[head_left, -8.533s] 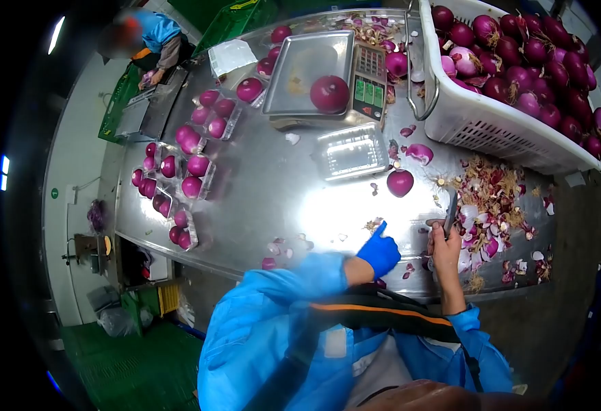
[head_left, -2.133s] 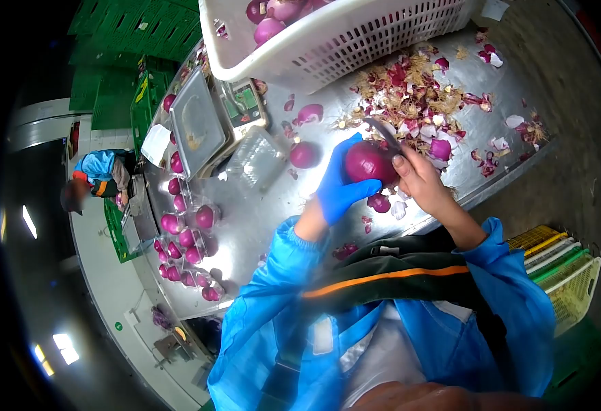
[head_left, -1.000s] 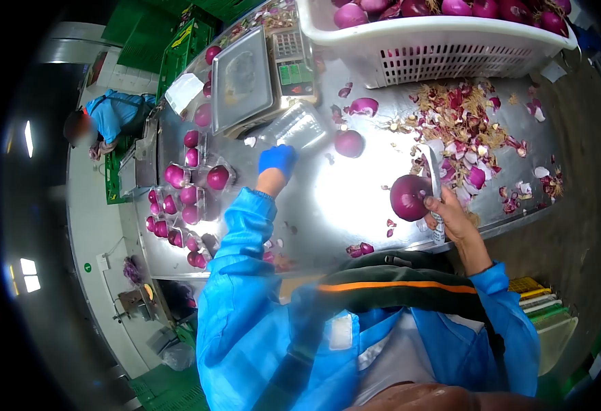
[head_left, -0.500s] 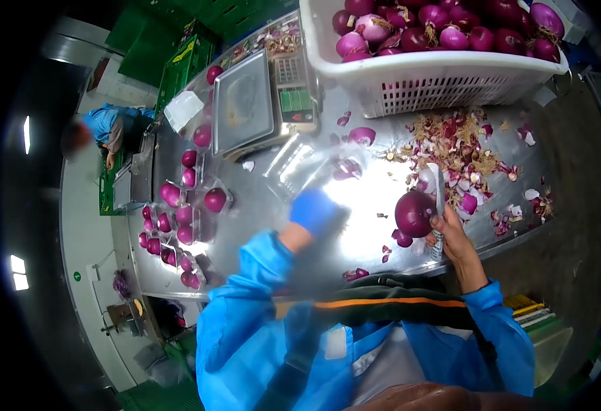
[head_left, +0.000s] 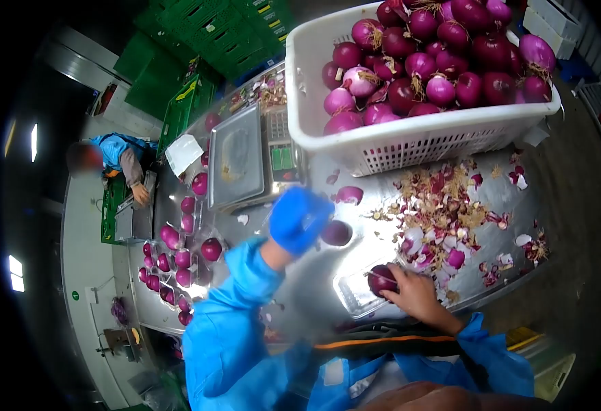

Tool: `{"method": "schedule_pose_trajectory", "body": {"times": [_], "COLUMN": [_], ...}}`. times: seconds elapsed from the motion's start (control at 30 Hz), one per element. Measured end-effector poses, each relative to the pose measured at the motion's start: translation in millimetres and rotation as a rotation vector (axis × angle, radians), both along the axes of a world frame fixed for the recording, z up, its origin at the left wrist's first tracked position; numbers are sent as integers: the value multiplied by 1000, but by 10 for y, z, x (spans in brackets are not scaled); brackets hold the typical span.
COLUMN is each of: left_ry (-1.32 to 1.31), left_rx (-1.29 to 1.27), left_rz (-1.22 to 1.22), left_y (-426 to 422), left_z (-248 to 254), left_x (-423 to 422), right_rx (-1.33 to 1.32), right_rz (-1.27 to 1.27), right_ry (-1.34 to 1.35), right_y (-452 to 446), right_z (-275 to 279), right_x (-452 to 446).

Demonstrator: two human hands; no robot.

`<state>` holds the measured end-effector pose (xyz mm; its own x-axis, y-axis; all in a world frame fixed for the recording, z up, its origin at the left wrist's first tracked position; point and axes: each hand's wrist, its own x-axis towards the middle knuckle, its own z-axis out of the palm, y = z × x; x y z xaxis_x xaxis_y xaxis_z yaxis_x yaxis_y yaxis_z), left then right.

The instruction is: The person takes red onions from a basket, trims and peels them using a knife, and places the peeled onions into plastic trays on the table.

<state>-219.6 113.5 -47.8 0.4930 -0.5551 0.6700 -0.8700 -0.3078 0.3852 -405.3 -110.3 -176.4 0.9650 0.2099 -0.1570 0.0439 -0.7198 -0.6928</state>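
Observation:
A peeled dark red onion [head_left: 381,281] is in my right hand [head_left: 415,296], with the fingers closed over its right side. It sits in or just above a clear plastic tray [head_left: 347,293] near the front of the metal table; contact with the tray's base is hidden. My left hand [head_left: 300,219], in a blue glove, is raised above the table in front of the scale. Blur hides how its fingers lie and whether they hold anything. Just right of the glove lies another onion [head_left: 337,233], with an onion piece [head_left: 349,195] behind it.
A white basket [head_left: 424,154] heaped with red onions stands at the back right. Onion skins [head_left: 444,212] spread in front of it. The scale [head_left: 239,161] stands left of centre. Onions in clear trays [head_left: 183,259] cover the left side. Another person [head_left: 119,154] works at far left.
A clear tray now lies under my right hand's onion. The knife earlier in that hand is out of sight. My left hand has moved slightly left, and the view has tilted up.

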Motion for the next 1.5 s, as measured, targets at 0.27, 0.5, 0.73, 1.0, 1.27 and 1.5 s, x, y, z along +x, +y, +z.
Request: {"method": "schedule_pose_trajectory", "body": {"times": [0.27, 0.5, 0.73, 1.0, 1.27, 1.5], "left_ry": [457, 710, 728, 523, 1195, 1780], "left_rx": [281, 1172, 1330, 1011, -123, -683], "left_rz": [240, 322, 594, 561, -29, -659], "left_y": [-800, -1146, -1340, -1314, -1118, -1215], "left_z": [188, -381, -475, 46, 551, 412], "left_x": [2250, 3116, 2989, 2576, 1875, 409], "right_rx": [176, 268, 280, 246, 467, 330], "right_rz": [-137, -203, -237, -247, -470, -533], "right_ry": [-31, -76, -45, -165, -78, -712], "right_y": [-430, -694, -731, -745, -696, -816], "right_z": [-48, -295, -397, -316, -117, 687], "right_x": [324, 506, 485, 364, 328, 525]}}
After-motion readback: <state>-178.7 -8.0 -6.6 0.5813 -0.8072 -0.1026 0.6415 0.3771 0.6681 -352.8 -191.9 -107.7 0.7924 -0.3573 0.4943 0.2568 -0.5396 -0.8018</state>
